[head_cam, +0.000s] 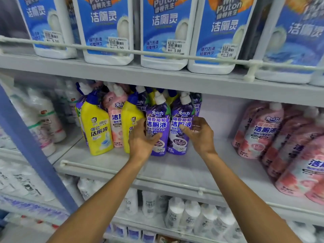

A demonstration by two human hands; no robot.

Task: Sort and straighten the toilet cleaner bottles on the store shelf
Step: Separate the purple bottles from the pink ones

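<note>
**Head view, middle shelf point(175, 165).** The left purple bottle point(157, 120) and the right purple bottle point(181, 118) stand upright, touching, just right of a yellow bottle point(130, 120). We judge them to be stiff plastic, fairly heavy if full, with glossy, slippery sleeves. The broad body at label height offers the surest hold, not the narrow white cap. The left hand point(142, 141) grips the left purple bottle, its fingers point(155, 136) closed narrowly round its flank. The right hand point(201, 135) holds the right purple bottle with its thumb on the label. Its other fingers seem to curl behind, though they are partly hidden. Pink bottles point(263, 130) lean well apart, rightward.
</note>
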